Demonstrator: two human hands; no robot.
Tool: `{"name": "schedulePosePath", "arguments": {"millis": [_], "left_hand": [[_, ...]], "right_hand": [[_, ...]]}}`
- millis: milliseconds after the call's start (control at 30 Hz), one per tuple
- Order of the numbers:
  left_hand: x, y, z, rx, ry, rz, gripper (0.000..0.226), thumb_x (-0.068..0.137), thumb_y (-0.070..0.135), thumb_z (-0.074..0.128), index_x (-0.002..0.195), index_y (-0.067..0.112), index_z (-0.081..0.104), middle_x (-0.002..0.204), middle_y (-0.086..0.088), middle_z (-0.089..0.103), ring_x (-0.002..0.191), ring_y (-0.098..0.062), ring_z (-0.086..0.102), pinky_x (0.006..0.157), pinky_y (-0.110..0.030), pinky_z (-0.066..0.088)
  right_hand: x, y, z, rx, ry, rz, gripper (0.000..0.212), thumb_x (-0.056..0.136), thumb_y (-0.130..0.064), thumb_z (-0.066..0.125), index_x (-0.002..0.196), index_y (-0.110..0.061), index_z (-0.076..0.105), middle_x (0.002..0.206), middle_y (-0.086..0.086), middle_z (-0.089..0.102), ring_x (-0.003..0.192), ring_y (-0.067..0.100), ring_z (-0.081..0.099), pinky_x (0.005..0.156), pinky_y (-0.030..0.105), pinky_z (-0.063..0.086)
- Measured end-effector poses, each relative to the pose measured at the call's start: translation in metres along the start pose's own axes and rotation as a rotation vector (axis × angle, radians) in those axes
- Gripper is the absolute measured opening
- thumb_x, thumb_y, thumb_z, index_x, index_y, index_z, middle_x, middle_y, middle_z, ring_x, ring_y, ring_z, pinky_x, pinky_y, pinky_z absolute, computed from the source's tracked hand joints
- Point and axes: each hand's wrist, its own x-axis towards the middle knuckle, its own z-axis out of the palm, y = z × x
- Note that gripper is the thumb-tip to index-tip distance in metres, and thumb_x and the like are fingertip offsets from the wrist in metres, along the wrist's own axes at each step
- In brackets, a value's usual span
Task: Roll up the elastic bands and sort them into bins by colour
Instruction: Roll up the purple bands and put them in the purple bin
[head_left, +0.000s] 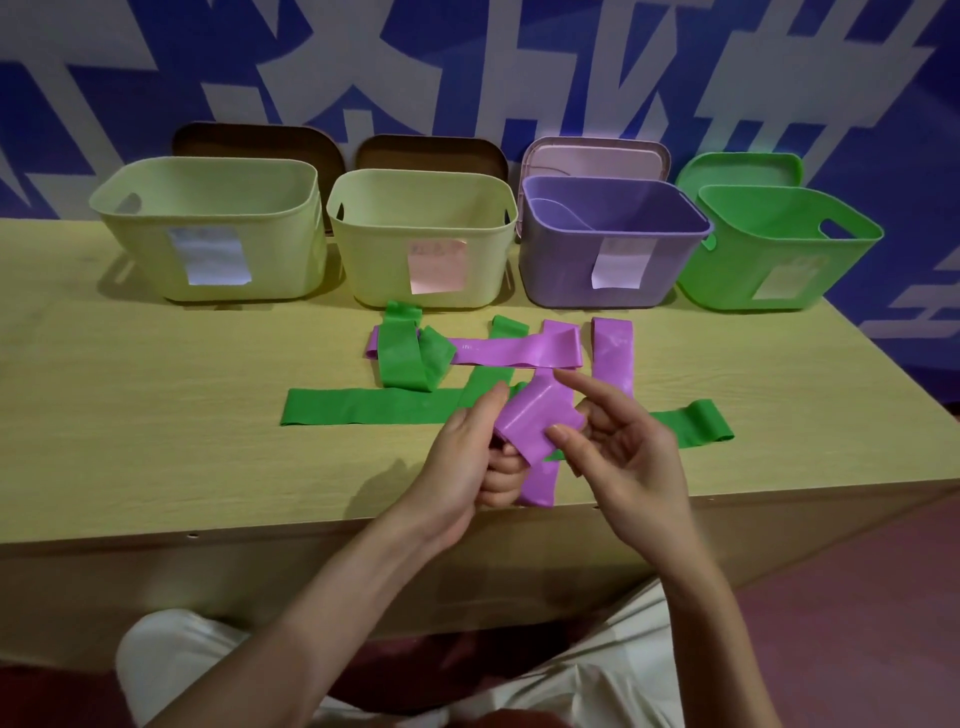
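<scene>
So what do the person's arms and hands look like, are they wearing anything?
Both arms are bare, with no sleeves in view. The left hand and right hand wear no gloves, and no rings or watch show. The fingers are slim with short nails. Pale trousers cover the knees below.

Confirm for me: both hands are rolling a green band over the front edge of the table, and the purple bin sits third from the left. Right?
Not quite. The head view shows the band held between the left hand and the right hand is purple, not green. The rest stands: it is over the front edge of the table, and the purple bin sits third from the left.
</scene>
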Motion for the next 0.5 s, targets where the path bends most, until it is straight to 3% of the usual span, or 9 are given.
{"name": "schedulePosePath", "arguments": {"millis": [167,333,500], "left_hand": [[0.000,0.005,-0.002,0.056,-0.139,-0.080,0.055,0.101,0.040,0.029,0.049,0.020,0.028,0.042,0.005,0.018,0.035,-0.008,0.013,0.040,-0.017,0.013],[0.004,0.005,-0.010,0.203,-0.249,-0.152,0.054,0.102,0.038,0.022,0.051,0.020,0.025,0.044,0.003,0.018,0.039,-0.012,0.012,0.044,-0.024,0.010],[0.010,0.002,-0.017,0.119,-0.351,-0.282,0.057,0.100,0.037,0.017,0.046,0.022,0.023,0.041,0.004,0.018,0.037,-0.010,0.013,0.041,-0.023,0.010]], "right_hand": [[0.001,0.002,-0.003,0.014,-0.027,-0.023,0.044,0.081,-0.013,0.068,0.124,-0.019,0.059,0.068,0.005,0.047,0.064,0.008,0.046,0.061,0.017,0.041],[0.001,0.007,-0.010,-0.094,-0.101,-0.047,0.038,0.084,-0.006,0.069,0.122,-0.010,0.061,0.066,-0.014,0.050,0.058,-0.001,0.042,0.059,0.012,0.037],[0.012,0.006,-0.017,-0.246,-0.136,-0.075,0.031,0.079,-0.035,0.073,0.108,-0.027,0.062,0.070,-0.011,0.047,0.059,0.003,0.039,0.058,0.020,0.037]]}}
